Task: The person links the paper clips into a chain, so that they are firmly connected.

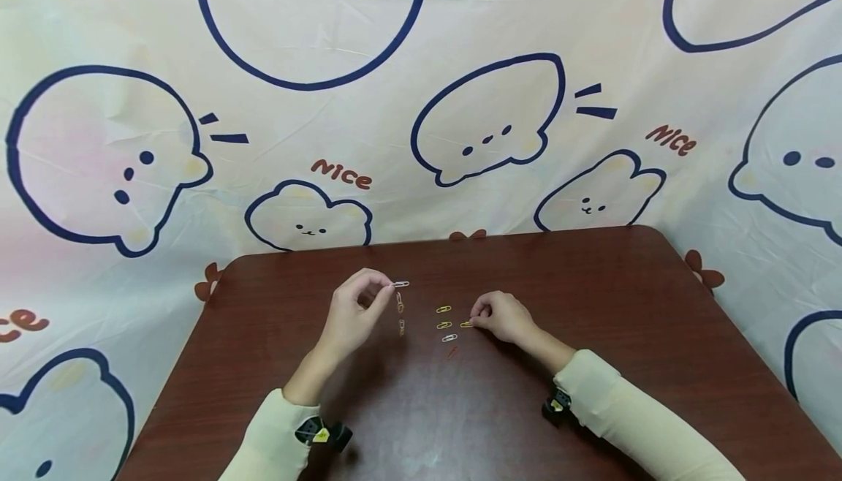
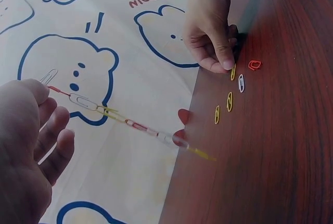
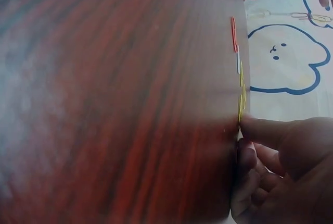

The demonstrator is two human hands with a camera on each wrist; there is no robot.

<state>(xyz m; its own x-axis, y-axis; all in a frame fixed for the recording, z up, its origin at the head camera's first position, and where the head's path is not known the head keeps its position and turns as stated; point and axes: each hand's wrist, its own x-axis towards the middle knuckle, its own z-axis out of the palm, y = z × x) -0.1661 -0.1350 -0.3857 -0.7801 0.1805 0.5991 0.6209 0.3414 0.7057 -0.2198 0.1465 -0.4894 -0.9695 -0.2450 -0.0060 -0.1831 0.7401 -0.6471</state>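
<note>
Left hand [image 1: 355, 309]: your thumb and finger pinch the top of a multicoloured paper-clip chain [image 1: 400, 307], which hangs below them.
Right hand [image 1: 505, 316]: your fingertips pinch one end of a yellow clip [image 1: 465, 324].
Counter [image 1: 592, 283]: between your hands lie two more yellow clips [image 1: 444, 309], a white clip [image 1: 450, 338] and a red clip [image 1: 452, 352].

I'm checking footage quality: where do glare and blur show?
Head: pale glare on the tabletop, low centre; left wrist: the paper-clip chain blurs toward its lower end; right wrist: whitish glare on the tabletop's left, the chain faint at upper right.
</note>
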